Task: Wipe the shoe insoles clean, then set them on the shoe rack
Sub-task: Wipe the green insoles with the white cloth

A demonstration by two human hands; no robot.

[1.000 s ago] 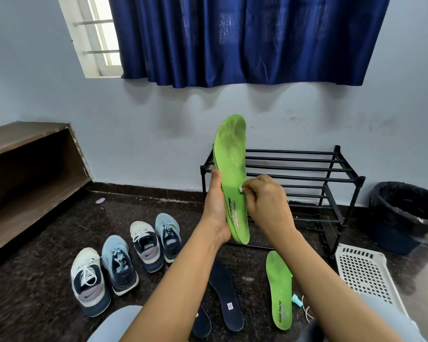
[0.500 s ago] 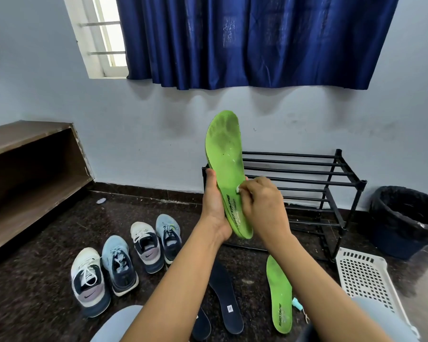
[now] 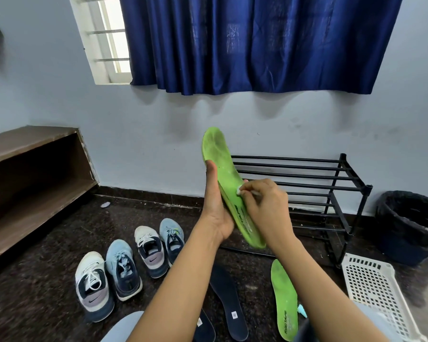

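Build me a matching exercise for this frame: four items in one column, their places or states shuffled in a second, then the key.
Items
1. raised green foam insole
2. second green foam insole
3. black metal shoe rack
4. white perforated plastic basket

Places or states
A. on the floor at far right, near the black bin
B. stands against the wall
C. gripped by the left hand; the right hand presses a small white wipe on it
D. lies flat on the floor beside a dark navy insole

Pairs: 1-C, 2-D, 3-B, 4-A
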